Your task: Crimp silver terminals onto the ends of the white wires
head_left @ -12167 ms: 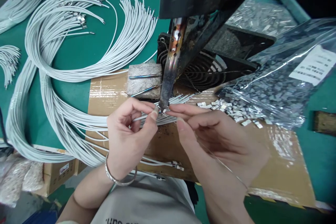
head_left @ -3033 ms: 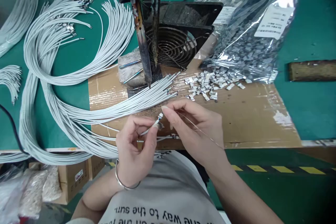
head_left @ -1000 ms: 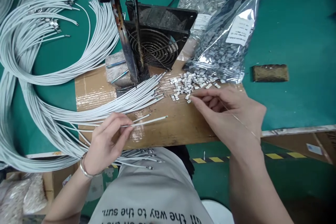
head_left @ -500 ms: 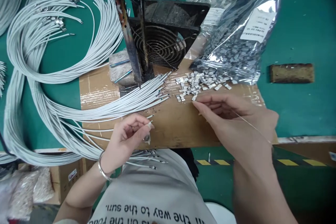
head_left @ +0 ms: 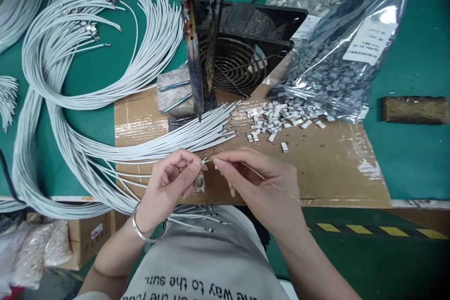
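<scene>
My left hand (head_left: 176, 176) is closed in a pinch on a white wire (head_left: 204, 161), whose end pokes out past the fingertips. A small grey piece (head_left: 199, 182) shows below its thumb, too blurred to name. My right hand (head_left: 258, 180) is also closed, with its fingertips almost touching the tip of that wire. A thin solder wire (head_left: 267, 180) runs from its fingers back across the hand. A pile of small metal tabs (head_left: 277, 117) lies beyond, with one loose tab (head_left: 284, 147) nearer to me. Just behind the hands a bundle of white wires (head_left: 168, 144) fans out.
A soldering iron (head_left: 195, 65) points down over the wires. Behind it stands a black fan (head_left: 232, 63). A bag of tabs (head_left: 337, 61) lies at the right, near a brown block (head_left: 415, 110). Coiled wire bundles (head_left: 38, 65) lie at the left. Cardboard (head_left: 333, 173) covers the table's front.
My right hand has moved left from the pile of tabs to the wire tip at my left hand. One tab now lies apart from the pile. The whole view has shifted slightly.
</scene>
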`<action>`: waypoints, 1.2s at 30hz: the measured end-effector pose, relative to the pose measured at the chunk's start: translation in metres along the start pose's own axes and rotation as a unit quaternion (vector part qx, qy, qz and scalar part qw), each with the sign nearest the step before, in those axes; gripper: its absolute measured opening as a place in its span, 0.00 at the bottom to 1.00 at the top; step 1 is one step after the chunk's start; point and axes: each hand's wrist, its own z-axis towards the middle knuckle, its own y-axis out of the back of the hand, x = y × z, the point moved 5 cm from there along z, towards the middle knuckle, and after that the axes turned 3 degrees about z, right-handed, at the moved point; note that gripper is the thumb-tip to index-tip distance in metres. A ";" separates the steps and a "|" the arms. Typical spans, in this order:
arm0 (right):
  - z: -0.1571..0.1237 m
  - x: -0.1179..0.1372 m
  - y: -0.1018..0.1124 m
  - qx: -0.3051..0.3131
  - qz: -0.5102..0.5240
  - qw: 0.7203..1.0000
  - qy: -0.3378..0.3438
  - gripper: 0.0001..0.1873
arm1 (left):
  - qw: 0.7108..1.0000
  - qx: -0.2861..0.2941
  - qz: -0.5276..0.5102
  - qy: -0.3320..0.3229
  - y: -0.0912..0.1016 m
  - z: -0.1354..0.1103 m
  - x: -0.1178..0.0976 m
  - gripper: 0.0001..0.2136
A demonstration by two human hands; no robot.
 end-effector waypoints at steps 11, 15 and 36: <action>-0.003 0.002 -0.008 0.032 0.038 0.999 0.009 0.13 | 0.999 -0.024 0.016 -0.021 -0.004 0.001 -0.004 0.11; -0.002 0.000 -0.008 0.028 0.054 0.998 -0.007 0.13 | 0.999 -0.023 0.025 -0.042 -0.005 0.001 -0.007 0.10; 0.006 0.006 0.001 0.133 0.015 0.985 -0.109 0.07 | 0.989 0.013 0.147 0.014 -0.003 -0.001 -0.006 0.12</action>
